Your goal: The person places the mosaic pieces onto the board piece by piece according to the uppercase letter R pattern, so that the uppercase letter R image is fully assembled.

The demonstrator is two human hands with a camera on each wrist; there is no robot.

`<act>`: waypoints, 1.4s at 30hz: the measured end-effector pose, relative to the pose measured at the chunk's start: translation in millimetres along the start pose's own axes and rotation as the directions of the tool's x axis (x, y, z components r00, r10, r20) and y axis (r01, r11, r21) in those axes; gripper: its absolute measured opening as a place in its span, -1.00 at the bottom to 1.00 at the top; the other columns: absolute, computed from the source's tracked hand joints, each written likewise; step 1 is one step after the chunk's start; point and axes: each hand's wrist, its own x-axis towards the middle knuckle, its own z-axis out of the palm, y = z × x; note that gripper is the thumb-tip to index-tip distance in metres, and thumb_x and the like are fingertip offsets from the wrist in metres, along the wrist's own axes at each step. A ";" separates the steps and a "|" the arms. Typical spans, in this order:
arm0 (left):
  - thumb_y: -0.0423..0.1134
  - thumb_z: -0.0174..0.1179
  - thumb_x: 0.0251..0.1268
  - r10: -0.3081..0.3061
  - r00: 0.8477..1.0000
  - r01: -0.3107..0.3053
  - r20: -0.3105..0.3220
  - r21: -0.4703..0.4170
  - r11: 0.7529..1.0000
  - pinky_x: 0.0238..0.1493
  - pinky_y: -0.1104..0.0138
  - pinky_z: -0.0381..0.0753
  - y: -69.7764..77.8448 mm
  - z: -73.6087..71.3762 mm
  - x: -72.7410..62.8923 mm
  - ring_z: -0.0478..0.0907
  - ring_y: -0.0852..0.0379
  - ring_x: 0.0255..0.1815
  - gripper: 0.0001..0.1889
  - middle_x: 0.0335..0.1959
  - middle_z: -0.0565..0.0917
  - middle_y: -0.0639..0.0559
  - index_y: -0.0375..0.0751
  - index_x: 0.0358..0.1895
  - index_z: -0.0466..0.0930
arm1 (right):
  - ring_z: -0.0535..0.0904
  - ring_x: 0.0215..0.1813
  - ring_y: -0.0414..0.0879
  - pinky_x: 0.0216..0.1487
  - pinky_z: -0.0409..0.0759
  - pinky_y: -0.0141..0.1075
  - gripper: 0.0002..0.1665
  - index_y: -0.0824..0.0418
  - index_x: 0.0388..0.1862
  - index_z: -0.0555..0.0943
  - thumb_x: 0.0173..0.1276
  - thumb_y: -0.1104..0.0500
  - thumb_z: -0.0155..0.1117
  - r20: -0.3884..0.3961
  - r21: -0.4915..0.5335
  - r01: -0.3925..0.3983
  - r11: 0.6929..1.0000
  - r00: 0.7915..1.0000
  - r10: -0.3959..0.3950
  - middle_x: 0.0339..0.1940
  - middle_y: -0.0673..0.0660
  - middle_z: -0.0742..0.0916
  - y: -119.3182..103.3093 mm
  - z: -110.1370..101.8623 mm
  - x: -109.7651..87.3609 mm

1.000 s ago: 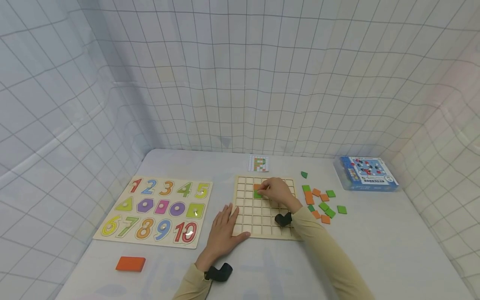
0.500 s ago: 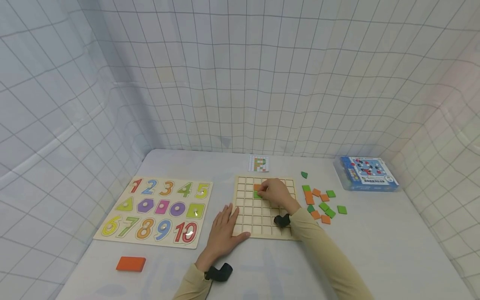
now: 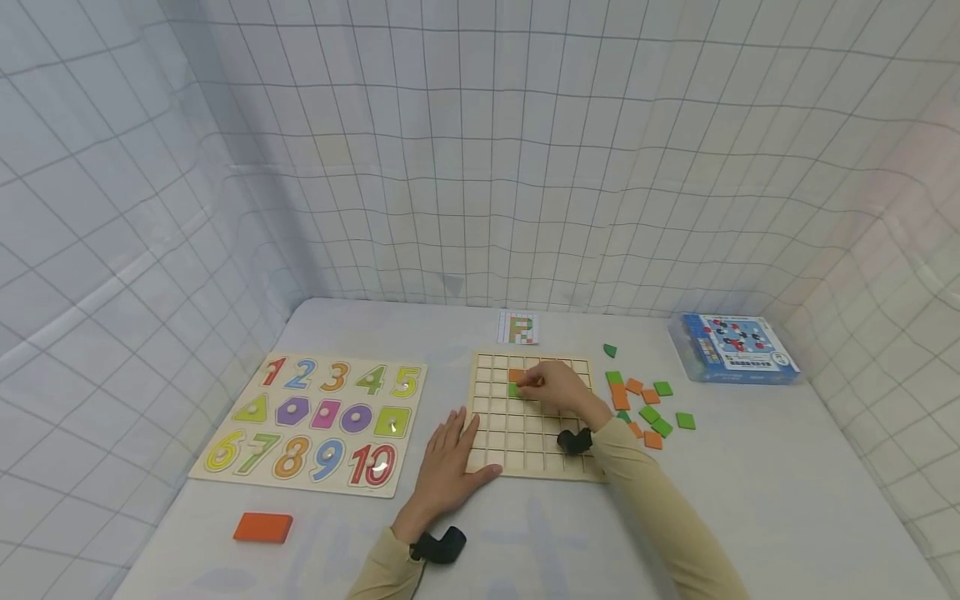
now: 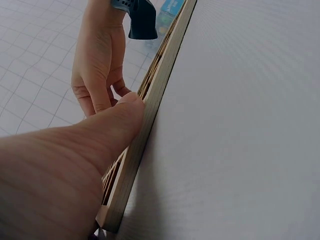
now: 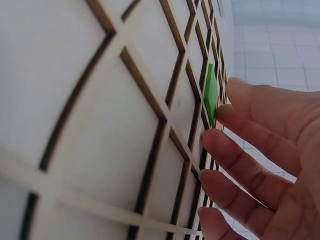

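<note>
A wooden grid board (image 3: 495,442) lies in the middle of the table. One orange tile (image 3: 515,375) sits in a cell near its top, with a green tile (image 3: 513,390) directly below. My right hand (image 3: 557,385) is over the board at the green tile. In the right wrist view the index fingertip touches that tile (image 5: 210,95), while the thumb stands a little apart from it and the other fingers are loosely bent. My left hand (image 3: 446,467) rests along the board's left edge, fingers extended, its thumb (image 4: 127,112) against the front edge.
Loose orange and green tiles (image 3: 649,414) are scattered right of the board. A pattern card (image 3: 518,327) lies behind it. A number puzzle (image 3: 315,425) and an orange block (image 3: 263,527) are at the left, a blue boxed set (image 3: 738,346) at the back right.
My right hand shifts slightly to the right, and more of the green tile shows. The left hand keeps its place on the board's edge.
</note>
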 end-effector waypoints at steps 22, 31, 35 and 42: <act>0.19 0.19 0.19 0.011 1.000 -0.011 -0.013 -0.006 1.000 0.42 0.04 -0.17 -1.9 1.7 -0.2 -0.14 -0.16 0.49 -0.11 0.46 0.06 -0.30 -0.32 0.44 0.15 | 0.54 -0.26 0.05 -0.30 0.53 -0.12 -0.53 0.31 0.07 0.63 0.30 0.03 0.32 -0.472 0.028 0.030 0.999 0.881 -0.014 -0.17 0.21 0.70 48.3 -33.4 -30.2; 0.20 0.18 0.19 0.007 1.000 -0.007 -0.010 -0.004 1.000 0.42 0.04 -0.17 -2.8 1.0 -0.3 -0.15 -0.15 0.49 -0.12 0.46 0.06 -0.29 -0.31 0.44 0.15 | 0.54 -0.24 0.17 -0.26 0.47 -0.04 -0.55 0.36 0.02 0.64 0.25 0.08 0.38 -0.635 0.009 -0.060 0.998 0.771 0.052 -0.11 0.29 0.70 68.9 -49.9 -51.1; 0.20 0.18 0.20 0.004 1.000 -0.004 -0.009 -0.007 1.000 0.42 0.03 -0.17 -2.5 0.8 -0.3 -0.15 -0.16 0.49 -0.12 0.46 0.06 -0.29 -0.32 0.43 0.15 | 0.53 -0.21 0.19 -0.25 0.49 -0.02 -0.53 0.37 0.02 0.64 0.24 0.07 0.38 -0.658 0.043 -0.107 0.993 0.745 0.109 -0.06 0.30 0.69 78.4 -55.5 -60.1; 0.21 0.17 0.20 0.014 1.000 -0.014 -0.015 0.000 1.000 0.41 0.03 -0.14 -3.1 1.5 0.2 -0.13 -0.17 0.48 -0.11 0.46 0.06 -0.30 -0.33 0.43 0.15 | 0.53 -0.13 0.20 -0.24 0.50 0.01 -0.46 0.38 0.04 0.62 0.25 -0.01 0.37 -0.647 0.079 -0.209 0.975 0.733 0.210 0.00 0.33 0.66 92.4 -62.0 -73.3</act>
